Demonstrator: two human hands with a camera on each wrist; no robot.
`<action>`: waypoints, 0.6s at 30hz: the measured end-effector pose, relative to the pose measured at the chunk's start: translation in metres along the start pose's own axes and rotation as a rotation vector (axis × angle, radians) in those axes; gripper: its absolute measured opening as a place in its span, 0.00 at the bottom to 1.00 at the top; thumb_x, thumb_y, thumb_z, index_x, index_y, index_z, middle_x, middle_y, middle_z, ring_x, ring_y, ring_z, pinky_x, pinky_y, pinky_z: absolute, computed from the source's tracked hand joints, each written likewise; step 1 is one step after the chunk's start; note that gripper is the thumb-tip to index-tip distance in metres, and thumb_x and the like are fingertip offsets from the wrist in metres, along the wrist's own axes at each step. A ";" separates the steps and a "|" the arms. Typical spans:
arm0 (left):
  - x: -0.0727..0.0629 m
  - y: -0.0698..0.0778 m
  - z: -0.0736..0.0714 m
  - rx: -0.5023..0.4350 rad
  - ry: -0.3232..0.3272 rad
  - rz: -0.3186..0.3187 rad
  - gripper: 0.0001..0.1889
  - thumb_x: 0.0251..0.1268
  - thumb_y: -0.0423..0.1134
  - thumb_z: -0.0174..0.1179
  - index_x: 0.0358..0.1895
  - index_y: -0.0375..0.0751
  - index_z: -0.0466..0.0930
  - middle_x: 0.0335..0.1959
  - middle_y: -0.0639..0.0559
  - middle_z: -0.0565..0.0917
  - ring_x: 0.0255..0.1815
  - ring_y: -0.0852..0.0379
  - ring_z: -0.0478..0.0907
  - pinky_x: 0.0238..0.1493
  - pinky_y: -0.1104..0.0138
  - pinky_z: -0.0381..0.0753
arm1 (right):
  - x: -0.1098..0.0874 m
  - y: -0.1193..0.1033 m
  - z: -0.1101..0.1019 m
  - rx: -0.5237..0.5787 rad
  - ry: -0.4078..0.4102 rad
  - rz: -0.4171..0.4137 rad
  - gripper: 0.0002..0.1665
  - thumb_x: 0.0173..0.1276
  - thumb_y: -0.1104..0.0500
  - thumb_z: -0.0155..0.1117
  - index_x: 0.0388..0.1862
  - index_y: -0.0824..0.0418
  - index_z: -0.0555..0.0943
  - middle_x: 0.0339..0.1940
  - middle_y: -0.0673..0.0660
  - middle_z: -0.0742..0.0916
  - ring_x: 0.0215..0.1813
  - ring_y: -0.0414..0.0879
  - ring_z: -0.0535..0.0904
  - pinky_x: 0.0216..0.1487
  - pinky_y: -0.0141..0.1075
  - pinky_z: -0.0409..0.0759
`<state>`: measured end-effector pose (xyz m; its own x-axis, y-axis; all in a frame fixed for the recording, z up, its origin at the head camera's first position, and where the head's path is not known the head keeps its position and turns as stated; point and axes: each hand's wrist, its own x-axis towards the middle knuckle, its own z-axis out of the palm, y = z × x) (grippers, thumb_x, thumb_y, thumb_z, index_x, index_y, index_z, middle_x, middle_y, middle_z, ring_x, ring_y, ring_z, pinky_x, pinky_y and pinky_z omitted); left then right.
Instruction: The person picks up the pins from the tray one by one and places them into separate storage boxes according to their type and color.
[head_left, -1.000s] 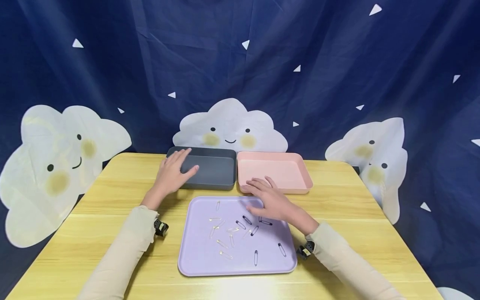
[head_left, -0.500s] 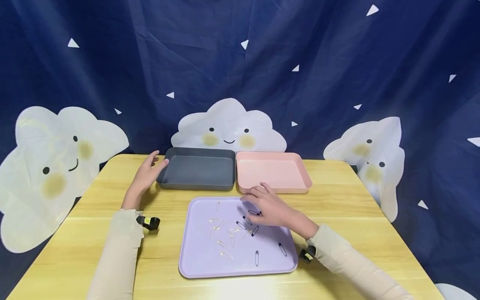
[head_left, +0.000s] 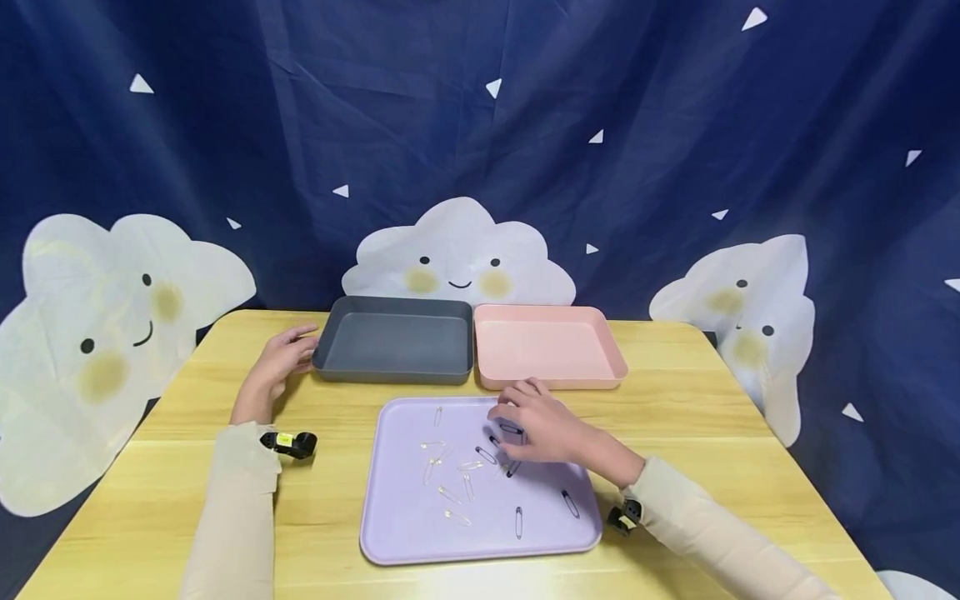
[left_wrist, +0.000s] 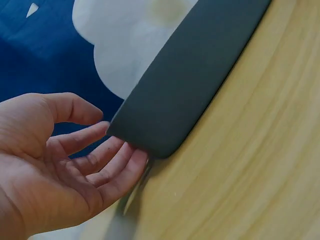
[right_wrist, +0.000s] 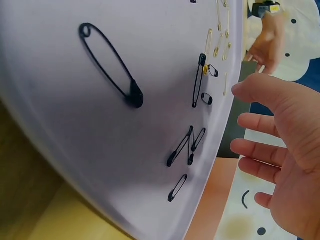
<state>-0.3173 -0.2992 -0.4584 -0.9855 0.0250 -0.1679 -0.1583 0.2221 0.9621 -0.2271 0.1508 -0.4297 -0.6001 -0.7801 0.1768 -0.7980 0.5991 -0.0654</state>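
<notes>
Safety pins [right_wrist: 135, 95] lie in a lilac tray [head_left: 405, 521]; right hand [head_left: 546, 425] above, left hand [head_left: 276, 362] touching a grey box [head_left: 401, 340], both hands' fingers [right_wrist: 261, 151] released.

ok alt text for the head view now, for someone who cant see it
A person's right hand hovers over a lilac tray scattered with black and gold safety pins, while the left hand is at the left end of a dark grey tray. A pink tray sits beside it on a wooden table, before a blue cloth with smiling clouds.

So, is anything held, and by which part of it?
Nothing appears held: the left hand touches one end of the dark gray tray; the right hand is empty.
</notes>
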 end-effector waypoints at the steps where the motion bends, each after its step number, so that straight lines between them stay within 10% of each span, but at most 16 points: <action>1: 0.000 -0.002 -0.002 -0.019 -0.012 0.002 0.33 0.81 0.43 0.49 0.81 0.36 0.53 0.57 0.57 0.81 0.47 0.71 0.81 0.49 0.73 0.82 | -0.001 0.000 0.000 0.013 0.004 -0.001 0.22 0.61 0.47 0.73 0.52 0.54 0.85 0.51 0.52 0.84 0.58 0.49 0.76 0.65 0.52 0.70; 5: 0.002 -0.008 -0.008 -0.080 -0.056 -0.001 0.31 0.80 0.38 0.50 0.80 0.34 0.55 0.45 0.74 0.82 0.44 0.72 0.83 0.47 0.73 0.83 | -0.003 0.002 -0.003 0.064 0.013 0.001 0.19 0.59 0.50 0.74 0.48 0.54 0.86 0.47 0.51 0.84 0.53 0.47 0.73 0.59 0.47 0.70; 18: 0.004 -0.009 -0.013 -0.107 -0.112 -0.038 0.32 0.77 0.32 0.52 0.80 0.37 0.56 0.45 0.73 0.83 0.44 0.70 0.84 0.47 0.71 0.85 | 0.002 -0.005 0.003 0.056 -0.092 0.054 0.14 0.55 0.49 0.75 0.37 0.52 0.85 0.33 0.47 0.78 0.40 0.41 0.63 0.43 0.34 0.57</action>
<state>-0.3202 -0.3140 -0.4647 -0.9667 0.1281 -0.2215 -0.2066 0.1197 0.9711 -0.2246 0.1459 -0.4323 -0.6431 -0.7615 0.0806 -0.7644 0.6320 -0.1277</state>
